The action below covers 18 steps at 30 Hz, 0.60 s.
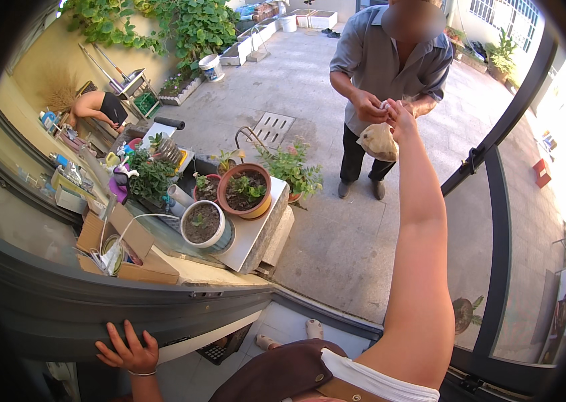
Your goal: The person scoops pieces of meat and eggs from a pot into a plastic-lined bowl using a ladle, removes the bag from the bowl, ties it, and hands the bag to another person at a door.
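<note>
My left hand lies with its fingers spread on a dark grey door frame at the lower left and holds nothing. Stretched far out in front, my right hand has its fingers closed at the top of a plastic bag. Something pale brown fills the bag, and I cannot tell what it is. Facing me, a person in a grey shirt has both hands at the bag's neck, right beside my fingers. Which fingers bear the weight is hard to see.
Potted plants stand on a ledge left of the doorway, with an open cardboard box nearer me. A second person bends over at the far left. A metal door edge rises on the right; a threshold crosses before my feet.
</note>
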Each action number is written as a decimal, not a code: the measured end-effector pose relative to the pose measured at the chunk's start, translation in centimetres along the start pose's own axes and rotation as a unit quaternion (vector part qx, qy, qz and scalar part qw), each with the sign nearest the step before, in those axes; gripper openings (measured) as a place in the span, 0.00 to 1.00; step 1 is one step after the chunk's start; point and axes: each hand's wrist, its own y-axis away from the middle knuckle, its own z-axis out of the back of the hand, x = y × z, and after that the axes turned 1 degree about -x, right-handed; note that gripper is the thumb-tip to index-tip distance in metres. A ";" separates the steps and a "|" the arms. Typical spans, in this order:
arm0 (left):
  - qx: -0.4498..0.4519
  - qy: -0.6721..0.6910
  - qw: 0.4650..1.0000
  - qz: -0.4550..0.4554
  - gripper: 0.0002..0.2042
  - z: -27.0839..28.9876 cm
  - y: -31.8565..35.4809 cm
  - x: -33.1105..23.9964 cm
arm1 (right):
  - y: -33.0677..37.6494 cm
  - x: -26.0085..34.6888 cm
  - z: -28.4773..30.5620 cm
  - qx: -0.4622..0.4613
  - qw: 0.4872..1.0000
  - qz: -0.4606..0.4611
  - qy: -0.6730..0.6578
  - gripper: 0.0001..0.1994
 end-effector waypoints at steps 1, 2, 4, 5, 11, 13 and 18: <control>0.000 0.000 1.000 0.000 0.19 0.0 0.0 0.0 | 0.0 -0.1 -0.2 -0.002 1.000 0.004 -0.005 0.19; -0.001 0.000 1.000 0.001 0.19 0.0 0.0 0.0 | 0.0 -0.1 -0.4 -0.005 1.000 0.008 -0.010 0.19; -0.001 0.000 1.000 0.002 0.19 0.0 -0.1 -0.1 | -0.1 -0.1 -0.7 -0.008 1.000 0.015 -0.006 0.19; -0.001 0.000 1.000 0.002 0.19 0.0 0.0 0.0 | 0.1 -0.1 -1.0 -0.010 1.000 0.018 0.002 0.19; 0.002 0.000 1.000 0.001 0.20 -0.1 0.2 0.0 | -0.1 -0.5 -1.6 -0.011 0.999 0.038 0.017 0.19; 0.004 -0.001 1.000 0.001 0.20 -0.2 0.4 0.0 | -0.6 -0.6 -1.4 -0.005 0.999 0.038 0.012 0.20; 0.005 -0.002 1.000 0.000 0.20 0.0 0.2 0.0 | -0.3 -1.1 -2.1 0.000 0.999 0.045 -0.025 0.21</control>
